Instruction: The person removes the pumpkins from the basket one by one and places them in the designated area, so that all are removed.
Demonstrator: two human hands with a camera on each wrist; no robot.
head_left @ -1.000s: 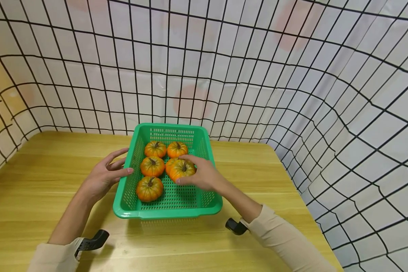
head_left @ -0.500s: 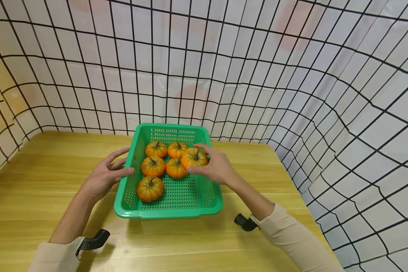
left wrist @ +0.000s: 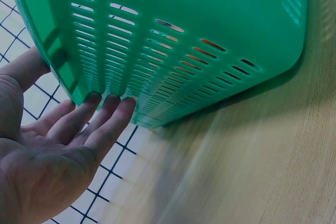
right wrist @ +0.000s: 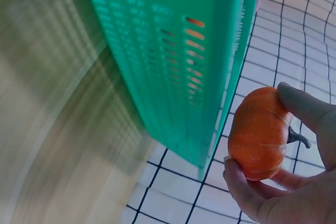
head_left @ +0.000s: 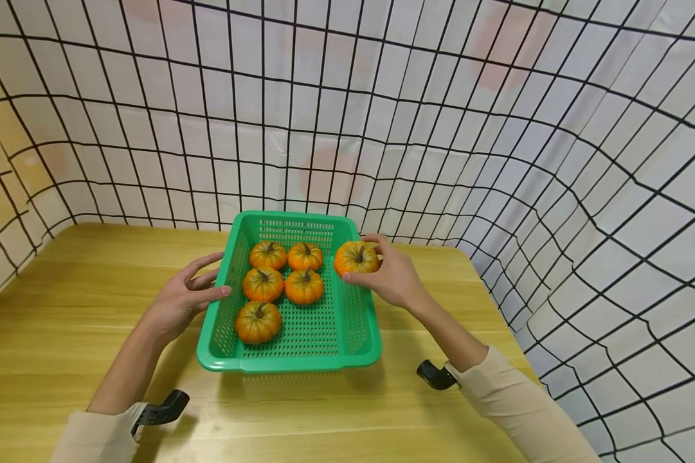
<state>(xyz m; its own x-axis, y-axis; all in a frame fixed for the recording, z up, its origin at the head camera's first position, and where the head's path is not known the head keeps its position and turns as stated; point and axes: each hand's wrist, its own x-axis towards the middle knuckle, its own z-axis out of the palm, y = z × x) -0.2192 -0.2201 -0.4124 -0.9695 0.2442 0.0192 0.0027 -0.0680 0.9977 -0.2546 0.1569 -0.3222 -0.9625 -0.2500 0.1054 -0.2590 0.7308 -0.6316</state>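
A small orange pumpkin with a dark stem is gripped between the thumb and fingers of my right hand. It is held over the right rim of a green plastic basket, and the right wrist view shows the pumpkin above the rim, beside the outer wall. Several similar pumpkins lie inside, in two columns on the left and middle of the slotted floor. My left hand holds the basket's left side, thumb over the rim; in the left wrist view its fingertips touch the outer wall.
The basket stands on a wooden table. Behind and to the right rises a black wire grid in front of white sheeting. A black wrist mount sticks out from the left cuff, another mount from the right.
My right hand has carried the pumpkin rightward and away from me, from over the middle of the basket to its right rim. A pumpkin beneath it has come into full view. My left hand stays put.
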